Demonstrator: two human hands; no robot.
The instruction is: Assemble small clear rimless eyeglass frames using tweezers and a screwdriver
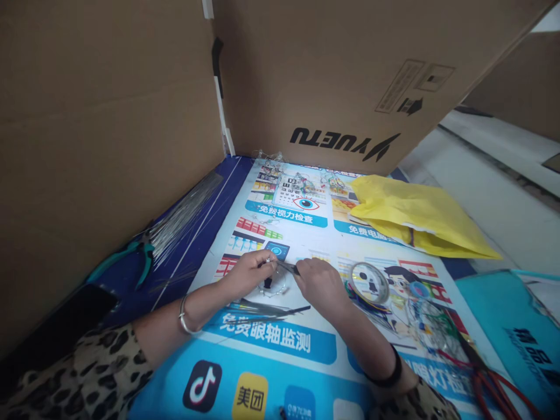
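My left hand (250, 274) is closed in a pinch on a thin, clear beaded wire loop (277, 293) that hangs below the fingertips. My right hand (322, 287) is wrapped around a small dark metal tool, which looks like pliers (286, 266). Its narrow tip points left and meets the loop at my left fingertips. Most of the tool is hidden in the fist, so its exact kind is unclear. Dark thin wires (275, 310) lie on the printed poster (301, 242) just below my hands.
Cardboard panels (332, 76) wall the back and left. At left lie teal-handled pliers (146, 262) and a wire bundle (186, 213). To the right are a tape roll (385, 287), yellow bag (406, 204), tangled beaded wires (431, 326), red-handled scissors (490, 385) and a teal bag (494, 303).
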